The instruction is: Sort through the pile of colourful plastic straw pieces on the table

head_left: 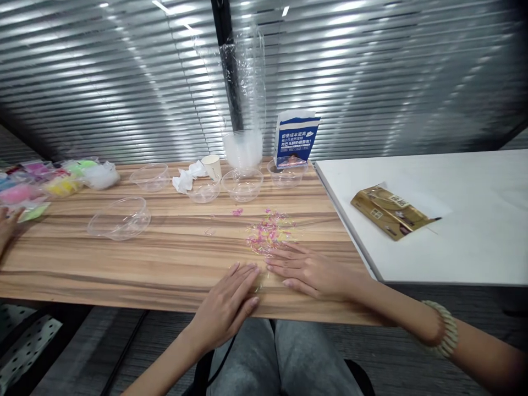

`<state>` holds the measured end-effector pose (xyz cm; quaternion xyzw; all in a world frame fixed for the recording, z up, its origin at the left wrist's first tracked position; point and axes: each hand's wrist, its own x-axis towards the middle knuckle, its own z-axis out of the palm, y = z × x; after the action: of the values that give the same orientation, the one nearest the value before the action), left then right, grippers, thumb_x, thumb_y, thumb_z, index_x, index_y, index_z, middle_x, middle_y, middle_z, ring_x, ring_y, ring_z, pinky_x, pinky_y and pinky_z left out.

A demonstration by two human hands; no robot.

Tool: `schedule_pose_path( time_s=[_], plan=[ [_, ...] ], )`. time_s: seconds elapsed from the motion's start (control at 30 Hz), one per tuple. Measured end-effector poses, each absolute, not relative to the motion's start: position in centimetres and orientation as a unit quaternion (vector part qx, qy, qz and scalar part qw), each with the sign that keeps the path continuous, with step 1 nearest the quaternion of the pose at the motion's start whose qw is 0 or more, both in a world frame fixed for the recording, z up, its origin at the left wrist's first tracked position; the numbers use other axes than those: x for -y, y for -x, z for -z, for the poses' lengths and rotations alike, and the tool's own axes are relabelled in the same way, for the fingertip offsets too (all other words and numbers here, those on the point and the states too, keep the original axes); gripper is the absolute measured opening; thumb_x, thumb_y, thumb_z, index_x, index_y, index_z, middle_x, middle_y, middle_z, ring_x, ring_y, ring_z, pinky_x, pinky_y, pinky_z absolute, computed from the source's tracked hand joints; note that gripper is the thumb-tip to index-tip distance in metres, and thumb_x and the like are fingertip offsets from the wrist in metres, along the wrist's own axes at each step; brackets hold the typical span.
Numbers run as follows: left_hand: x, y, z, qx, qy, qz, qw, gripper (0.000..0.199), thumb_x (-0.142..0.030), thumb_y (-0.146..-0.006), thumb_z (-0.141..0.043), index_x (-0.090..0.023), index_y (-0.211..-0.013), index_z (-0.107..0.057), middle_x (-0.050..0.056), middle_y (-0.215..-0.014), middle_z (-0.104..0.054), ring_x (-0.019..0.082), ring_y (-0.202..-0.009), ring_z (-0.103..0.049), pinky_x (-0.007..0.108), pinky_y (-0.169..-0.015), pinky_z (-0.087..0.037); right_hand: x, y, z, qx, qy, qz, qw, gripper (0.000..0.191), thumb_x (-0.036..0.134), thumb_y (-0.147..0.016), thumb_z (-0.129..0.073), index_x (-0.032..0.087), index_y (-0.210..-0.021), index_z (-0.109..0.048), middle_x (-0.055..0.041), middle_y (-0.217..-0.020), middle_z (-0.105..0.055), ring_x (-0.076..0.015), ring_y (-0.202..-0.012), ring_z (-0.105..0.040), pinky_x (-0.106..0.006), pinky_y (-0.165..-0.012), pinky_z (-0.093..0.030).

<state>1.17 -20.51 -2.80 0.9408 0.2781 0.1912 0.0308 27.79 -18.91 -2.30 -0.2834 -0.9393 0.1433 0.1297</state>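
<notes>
My left hand [229,300] lies near the front of the wood-grain table [173,269], its fingers stretched out and flat. Opposite it, my right hand [309,269] rests palm down with the fingers extended. Just beyond both hands spreads a loose pile of small pink, yellow and clear pieces [270,231], too small to name. The right fingertips touch the near edge of this pile. A few stray pieces lie between the two hands. A small pink cluster [237,212] sits apart, behind and left of the pile.
Clear plastic bowls [242,184] stand along the back, beside a paper cup [212,166], crumpled tissue [183,180] and a blue-and-white box [295,140]. Coloured bags [61,184] and another person's hand [6,225] are far left. A gold wrapper [391,212] lies on the white table [474,231].
</notes>
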Motion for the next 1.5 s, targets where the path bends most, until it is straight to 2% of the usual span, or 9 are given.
schedule_pose_path(
  time_s=[0.2,0.37,0.6,0.77,0.87,1.0,1.17,1.5],
  plan=[
    [20.5,-1.4,2.7,-0.28,-0.945,-0.167,0.031,0.051,-0.031,-0.099,-0.034,-0.016,-0.145,-0.02,0.009,-0.138,-0.048,0.019,-0.131,-0.04,0.039,-0.11,-0.035,20.1,-29.4,1.3,0.932,0.308,-0.159,0.104,0.044,0.029,-0.1,-0.033,0.017,-0.143,-0.034,-0.003,-0.142,-0.042,-0.0176,-0.139,-0.02,-0.045,-0.117,-0.008],
    [20.1,-2.4,2.2,-0.267,-0.952,-0.148,0.026,0.05,-0.034,-0.099,-0.033,-0.013,-0.144,-0.023,0.011,-0.138,-0.048,0.02,-0.132,-0.038,0.038,-0.11,-0.035,20.9,-31.0,1.3,0.903,0.358,-0.199,0.127,0.044,0.028,-0.101,-0.03,0.021,-0.145,-0.028,-0.0002,-0.148,-0.031,-0.018,-0.141,-0.012,-0.045,-0.116,-0.015],
    [19.6,-4.9,1.2,-0.232,-0.961,-0.124,0.089,0.048,-0.036,-0.099,-0.031,-0.015,-0.143,-0.025,0.01,-0.137,-0.048,0.02,-0.132,-0.039,0.04,-0.111,-0.033,22.2,-31.5,2.7,0.866,0.431,-0.194,0.165,0.046,0.032,-0.101,-0.03,0.019,-0.145,-0.03,-0.0033,-0.149,-0.031,-0.0179,-0.139,-0.021,-0.043,-0.115,-0.022],
    [19.5,-4.9,0.7,-0.252,-0.951,-0.118,0.133,0.052,-0.035,-0.099,-0.035,-0.02,-0.145,-0.019,0.008,-0.143,-0.041,0.02,-0.135,-0.034,0.04,-0.11,-0.034,22.8,-31.3,3.2,0.858,0.451,-0.188,0.159,0.048,0.034,-0.1,-0.03,0.018,-0.146,-0.027,-0.0041,-0.149,-0.03,-0.0181,-0.139,-0.021,-0.042,-0.115,-0.024],
    [19.5,-4.2,1.0,-0.272,-0.946,-0.123,0.125,0.054,-0.036,-0.098,-0.036,-0.021,-0.146,-0.016,0.008,-0.145,-0.038,0.02,-0.134,-0.034,0.041,-0.109,-0.036,22.8,-31.1,3.4,0.856,0.459,-0.176,0.157,0.049,0.036,-0.1,-0.032,0.018,-0.146,-0.028,-0.0047,-0.149,-0.03,-0.0193,-0.139,-0.022,-0.043,-0.114,-0.025],
    [19.7,-3.8,1.5,-0.271,-0.951,-0.123,0.089,0.055,-0.036,-0.098,-0.036,-0.02,-0.146,-0.015,0.009,-0.142,-0.042,0.021,-0.133,-0.037,0.042,-0.109,-0.036,22.6,-30.9,3.3,0.873,0.436,-0.149,0.163,0.047,0.034,-0.1,-0.033,0.018,-0.145,-0.031,-0.0047,-0.148,-0.033,-0.0193,-0.138,-0.023,-0.042,-0.114,-0.025],
    [20.4,-4.9,1.3,-0.227,-0.964,-0.13,0.058,0.055,-0.036,-0.1,-0.029,-0.018,-0.148,-0.008,0.01,-0.139,-0.046,0.02,-0.134,-0.035,0.041,-0.111,-0.031,22.6,-30.6,3.2,0.883,0.421,-0.117,0.17,0.047,0.03,-0.099,-0.035,0.018,-0.144,-0.032,-0.0062,-0.146,-0.036,-0.0207,-0.138,-0.024,-0.044,-0.113,-0.027],
    [20.3,-5.6,1.5,-0.178,-0.975,-0.104,0.08,0.057,-0.032,-0.099,-0.032,-0.014,-0.148,-0.006,0.014,-0.14,-0.044,0.02,-0.134,-0.035,0.047,-0.114,-0.025,24.1,-30.9,3.1,0.883,0.421,-0.109,0.178,0.049,0.027,-0.098,-0.037,0.019,-0.146,-0.028,-0.0071,-0.147,-0.033,-0.0203,-0.138,-0.025,-0.044,-0.113,-0.028]
  ],
)
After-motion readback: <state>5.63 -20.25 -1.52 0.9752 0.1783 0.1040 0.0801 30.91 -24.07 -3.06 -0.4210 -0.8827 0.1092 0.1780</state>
